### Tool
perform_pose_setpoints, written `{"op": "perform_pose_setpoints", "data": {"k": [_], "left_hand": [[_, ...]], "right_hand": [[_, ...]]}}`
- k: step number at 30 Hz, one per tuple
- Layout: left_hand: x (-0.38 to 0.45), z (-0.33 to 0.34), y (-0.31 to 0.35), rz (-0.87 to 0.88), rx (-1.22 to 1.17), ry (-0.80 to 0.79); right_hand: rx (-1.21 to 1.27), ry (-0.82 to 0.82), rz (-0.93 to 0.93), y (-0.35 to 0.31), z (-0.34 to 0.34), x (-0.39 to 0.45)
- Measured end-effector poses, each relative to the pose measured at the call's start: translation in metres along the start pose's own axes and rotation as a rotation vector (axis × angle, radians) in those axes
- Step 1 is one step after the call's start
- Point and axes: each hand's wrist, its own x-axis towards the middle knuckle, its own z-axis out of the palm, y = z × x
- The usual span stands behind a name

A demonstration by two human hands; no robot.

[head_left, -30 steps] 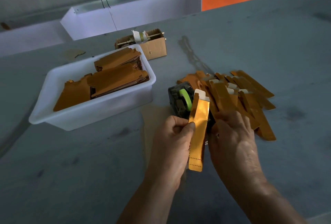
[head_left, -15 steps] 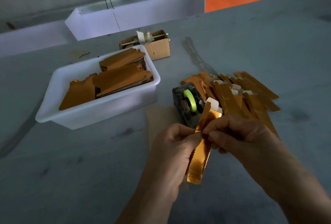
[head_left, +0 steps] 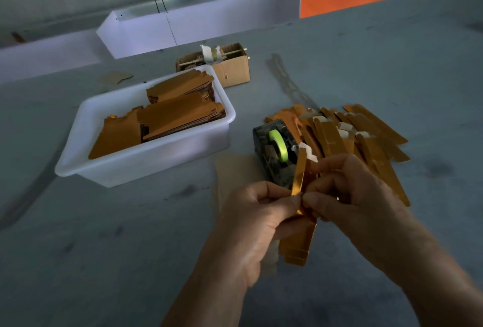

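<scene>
Both hands pinched one gold card strip over the table.
The left hand (head_left: 258, 211) and right hand (head_left: 352, 196) each gripped the strip (head_left: 298, 175) at mid-length, just in front of the tape dispenser (head_left: 271, 154). It looked light, thin and glossy (probably slippery and easily creased), best held by its edges. The grey table (head_left: 104, 248) lay flat in a dim room.

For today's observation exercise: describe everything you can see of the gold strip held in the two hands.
The gold strip is a long, narrow piece of shiny, foil-like card, creased lengthwise, with a white tab at its top and a dotted line near its bottom. It is held roughly upright above the table, in front of the tape dispenser. The left hand and the right hand pinch its middle from either side.
</scene>
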Motion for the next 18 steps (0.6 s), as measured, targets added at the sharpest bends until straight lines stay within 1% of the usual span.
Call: {"op": "perform_pose_setpoints", "data": {"k": [5, 7, 12, 18], "left_hand": [[0.003, -0.006, -0.002, -0.016, -0.052, -0.089], [0.002, -0.006, -0.004, -0.011, -0.05, -0.095], [0.002, -0.003, -0.011, 0.058, 0.025, 0.043], [-0.001, 0.004, -0.015, 0.214, 0.12, 0.192]], "right_hand": [[-0.033, 0.013, 0.012, -0.003, 0.001, 0.0], [-0.061, 0.02, 0.007, -0.004, 0.002, 0.0], [-0.135, 0.053, -0.001, -0.006, 0.009, 0.0], [-0.229, 0.105, 0.003, -0.011, 0.012, 0.001]]}}
